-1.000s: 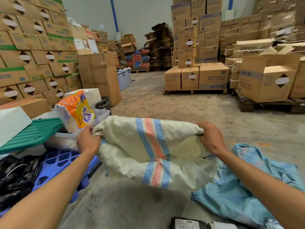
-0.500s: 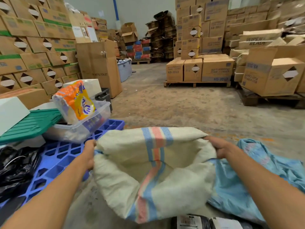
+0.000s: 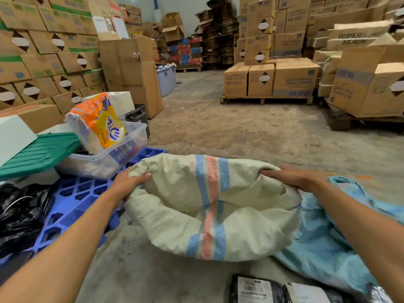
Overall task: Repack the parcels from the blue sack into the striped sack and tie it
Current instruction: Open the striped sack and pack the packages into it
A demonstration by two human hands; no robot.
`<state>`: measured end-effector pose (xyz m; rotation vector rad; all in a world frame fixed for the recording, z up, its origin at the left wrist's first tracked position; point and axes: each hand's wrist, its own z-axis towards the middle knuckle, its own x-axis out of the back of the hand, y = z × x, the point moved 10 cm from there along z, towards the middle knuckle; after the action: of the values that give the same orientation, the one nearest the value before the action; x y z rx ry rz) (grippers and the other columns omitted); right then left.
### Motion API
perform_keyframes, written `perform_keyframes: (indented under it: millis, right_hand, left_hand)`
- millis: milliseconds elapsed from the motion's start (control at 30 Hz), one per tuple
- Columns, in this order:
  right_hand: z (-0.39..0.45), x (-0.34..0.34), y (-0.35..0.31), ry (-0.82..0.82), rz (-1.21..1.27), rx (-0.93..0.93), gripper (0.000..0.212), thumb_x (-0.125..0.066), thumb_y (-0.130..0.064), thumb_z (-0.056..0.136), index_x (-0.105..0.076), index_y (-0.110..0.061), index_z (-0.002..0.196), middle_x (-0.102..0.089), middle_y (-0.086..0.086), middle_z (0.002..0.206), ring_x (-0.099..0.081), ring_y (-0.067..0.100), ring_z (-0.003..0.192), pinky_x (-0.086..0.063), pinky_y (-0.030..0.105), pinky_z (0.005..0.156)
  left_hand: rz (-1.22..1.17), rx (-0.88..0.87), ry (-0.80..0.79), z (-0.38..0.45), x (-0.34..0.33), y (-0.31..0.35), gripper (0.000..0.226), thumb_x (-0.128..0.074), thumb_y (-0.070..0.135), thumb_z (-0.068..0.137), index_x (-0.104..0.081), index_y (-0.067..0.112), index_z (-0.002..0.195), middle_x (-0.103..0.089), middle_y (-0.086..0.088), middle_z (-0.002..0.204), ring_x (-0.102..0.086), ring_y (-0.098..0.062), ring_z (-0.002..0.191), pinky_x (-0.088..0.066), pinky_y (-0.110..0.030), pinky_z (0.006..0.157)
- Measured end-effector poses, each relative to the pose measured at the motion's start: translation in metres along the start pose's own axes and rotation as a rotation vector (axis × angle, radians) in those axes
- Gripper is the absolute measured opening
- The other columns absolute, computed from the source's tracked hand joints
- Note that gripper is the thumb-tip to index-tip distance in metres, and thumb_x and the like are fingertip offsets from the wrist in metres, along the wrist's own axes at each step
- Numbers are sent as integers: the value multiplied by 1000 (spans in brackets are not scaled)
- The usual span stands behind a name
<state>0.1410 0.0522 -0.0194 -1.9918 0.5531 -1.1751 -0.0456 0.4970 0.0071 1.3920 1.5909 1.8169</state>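
The cream sack with blue and pink stripes [image 3: 209, 206] lies on the concrete floor in front of me, its mouth pulled wide. My left hand [image 3: 129, 184] grips the left rim of the mouth. On the right rim my right hand [image 3: 293, 178] holds the bunched fabric. The light blue sack [image 3: 323, 243] lies flat on the floor to the right, partly under the striped one. Black parcels with white barcode labels [image 3: 262, 290] lie at the bottom edge.
A blue plastic pallet [image 3: 72, 206] sits at left with a clear tub [image 3: 122, 149] holding an orange pack, green lids and black bags [image 3: 19, 211]. Stacked cartons line the left wall. Cartons on wooden pallets [image 3: 271, 82] stand ahead and at right.
Both hands lowered the striped sack toward the floor and spread its mouth wider. My view tipped downward, bringing the labelled parcels more into the frame.
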Motion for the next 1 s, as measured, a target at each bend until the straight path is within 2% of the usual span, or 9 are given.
perform_keyframes:
  millis: [200, 300, 400, 500, 600, 700, 767, 900, 1000]
  right_hand:
    - [-55, -25, -65, 931, -301, 622, 49, -62, -33, 81, -54, -7, 121, -55, 16, 111, -48, 31, 103, -37, 41, 90]
    - [-67, -153, -68, 577, -539, 922, 44, -51, -47, 91, -53, -17, 124, -58, 8, 113, -55, 30, 101, -36, 40, 90]
    - [-24, -252, 21, -220, -454, 348, 83, -20, -82, 85, -38, -24, 142, -51, 8, 142, -54, 31, 121, -38, 38, 99]
    - [-14, -283, 73, -535, -535, 89, 54, -35, -57, 99, -47, -20, 136, -58, 15, 133, -58, 34, 117, -46, 40, 97]
    - [3, -273, 66, -519, -521, 85, 41, -39, -39, 96, -61, -15, 120, -70, 15, 100, -68, 32, 88, -55, 40, 76]
    - [32, -248, 51, -336, -397, 123, 27, -49, -28, 94, -66, -7, 97, -65, 6, 78, -61, 23, 75, -47, 31, 69]
    - [53, -227, 56, -213, -498, 113, 17, -60, -23, 89, -64, -11, 100, -67, 9, 102, -59, 23, 94, -44, 30, 76]
    - [85, -199, 59, -76, -670, 3, 131, -83, -54, 65, 2, -12, 156, -24, 18, 157, -39, 33, 139, -39, 42, 108]
    - [95, -178, 35, -42, -902, -15, 149, -83, -68, 54, 27, -35, 150, -29, 17, 157, -38, 32, 140, -41, 48, 104]
  left_hand:
    - [-307, 57, 186, -17, -43, 0, 50, -56, 58, 91, -59, 22, 125, -63, -2, 115, -60, -26, 104, -50, -43, 93]
    - [-396, 79, 212, -17, -57, -9, 57, -50, 63, 91, -57, 20, 128, -64, -4, 120, -61, -25, 105, -50, -41, 90]
    - [-380, 91, 236, -22, -60, -20, 70, -42, 69, 91, -49, 21, 141, -54, -5, 138, -53, -30, 123, -45, -49, 103]
    - [-431, 194, 223, -15, -54, -53, 98, -37, 89, 75, -45, 21, 144, -49, -6, 145, -49, -30, 129, -42, -51, 106]
    - [-488, 310, 181, -4, -51, -90, 127, -37, 104, 45, -47, 23, 142, -57, -10, 137, -57, -30, 121, -48, -52, 101]
    - [-519, 337, 14, -18, -63, -85, 80, -51, 82, 71, -59, 24, 126, -69, -10, 115, -66, -28, 106, -55, -45, 89]
    - [-521, 355, -108, -21, -68, -90, 49, -66, 57, 82, -65, 22, 116, -74, -12, 103, -69, -30, 97, -56, -43, 81]
    - [-333, 448, -245, -24, -49, -122, 41, -75, 14, 80, -64, 14, 120, -74, -18, 99, -70, -33, 85, -57, -42, 79]
    - [-282, 572, -323, -33, -46, -153, 35, -67, 9, 86, -63, 3, 121, -73, -20, 97, -70, -32, 79, -57, -42, 77]
